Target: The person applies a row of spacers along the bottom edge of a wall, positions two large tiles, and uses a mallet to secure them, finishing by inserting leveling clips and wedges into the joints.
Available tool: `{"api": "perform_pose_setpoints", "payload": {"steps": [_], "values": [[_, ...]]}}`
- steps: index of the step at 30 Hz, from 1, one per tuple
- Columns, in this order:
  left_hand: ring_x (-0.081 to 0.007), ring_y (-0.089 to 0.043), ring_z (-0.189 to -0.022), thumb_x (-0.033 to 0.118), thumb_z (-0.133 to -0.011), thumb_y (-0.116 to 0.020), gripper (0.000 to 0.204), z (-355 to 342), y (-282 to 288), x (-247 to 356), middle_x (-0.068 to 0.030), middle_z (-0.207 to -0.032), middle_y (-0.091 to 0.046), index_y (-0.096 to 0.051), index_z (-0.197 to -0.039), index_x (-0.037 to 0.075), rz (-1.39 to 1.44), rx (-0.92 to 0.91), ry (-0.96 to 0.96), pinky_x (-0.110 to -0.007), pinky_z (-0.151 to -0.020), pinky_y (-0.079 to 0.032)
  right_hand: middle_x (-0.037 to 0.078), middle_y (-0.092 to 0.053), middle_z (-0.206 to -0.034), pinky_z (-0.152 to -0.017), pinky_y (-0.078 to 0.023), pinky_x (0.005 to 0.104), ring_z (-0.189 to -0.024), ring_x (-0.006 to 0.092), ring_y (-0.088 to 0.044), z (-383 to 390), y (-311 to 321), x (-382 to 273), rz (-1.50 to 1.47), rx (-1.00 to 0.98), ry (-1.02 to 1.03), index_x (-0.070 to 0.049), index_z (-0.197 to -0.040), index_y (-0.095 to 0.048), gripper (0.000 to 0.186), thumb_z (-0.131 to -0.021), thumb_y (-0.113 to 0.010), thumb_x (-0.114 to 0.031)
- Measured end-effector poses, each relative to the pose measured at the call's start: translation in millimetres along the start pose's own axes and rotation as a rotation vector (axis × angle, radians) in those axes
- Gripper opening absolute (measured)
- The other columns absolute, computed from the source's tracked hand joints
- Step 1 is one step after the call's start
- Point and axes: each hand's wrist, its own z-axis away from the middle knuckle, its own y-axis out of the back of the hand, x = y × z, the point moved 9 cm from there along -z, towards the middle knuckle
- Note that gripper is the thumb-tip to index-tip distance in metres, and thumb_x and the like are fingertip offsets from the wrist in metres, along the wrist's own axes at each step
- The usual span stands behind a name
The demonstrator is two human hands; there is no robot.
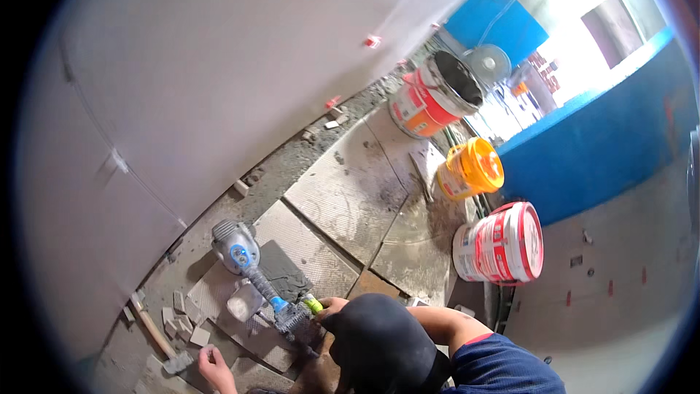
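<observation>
My right hand [334, 310] is closed round a lime-green handle [313, 303]; the far end of that tool is unclear against a slab of wet grey mortar [284, 270] on a ribbed tile [219, 295]. Just left of this hand lies a grey-and-blue power tool [260, 283], its thick body away from me and its rough grey head close by. Beside it sits a small whitish cup-like piece [244, 301]. Down at the lower left, my left hand [215, 369] has its fingers curled together; what is in them, if anything, is hidden. My dark cap covers part of my right forearm.
A wood-handled hammer [154, 328] and several small tile pieces [179, 319] lie by the left wall. Large ribbed tiles [343, 193] cover the floor ahead. A mortar-smeared bucket [426, 102], a yellow tub [467, 171] and a red-and-white bucket [488, 244] stand along the right.
</observation>
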Motion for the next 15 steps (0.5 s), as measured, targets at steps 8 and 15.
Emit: {"api": "perform_pose_setpoints", "payload": {"steps": [8,15], "values": [[-0.0208,-0.064,-0.079,0.001,-0.083,-0.064,0.014,51.2,18.8,-15.0,-0.0121,-0.086,-0.067,-0.065,-0.095,-0.004,0.03,-0.041,0.112,-0.033,-0.074,-0.051,0.015,-0.069,-0.103,-0.079,-0.052,0.0388,-0.087,0.0261,-0.067,-33.2,180.5,20.6,0.721,0.399,0.098,-0.007,-0.126,-0.057,0.044,-0.097,-0.048,-0.039],[-0.0313,-0.064,-0.075,0.01,-0.08,-0.067,0.009,49.9,69.4,20.0,-0.013,-0.083,-0.065,-0.066,-0.088,0.005,-0.242,0.067,-0.016,-0.037,-0.066,-0.05,0.032,-0.058,-0.118,-0.091,-0.046,0.0486,-0.107,0.0444,-0.058,20.9,443.1,180.9,0.825,0.996,-0.212,0.006,-0.111,-0.057,0.034,-0.089,-0.05,-0.019]]}}
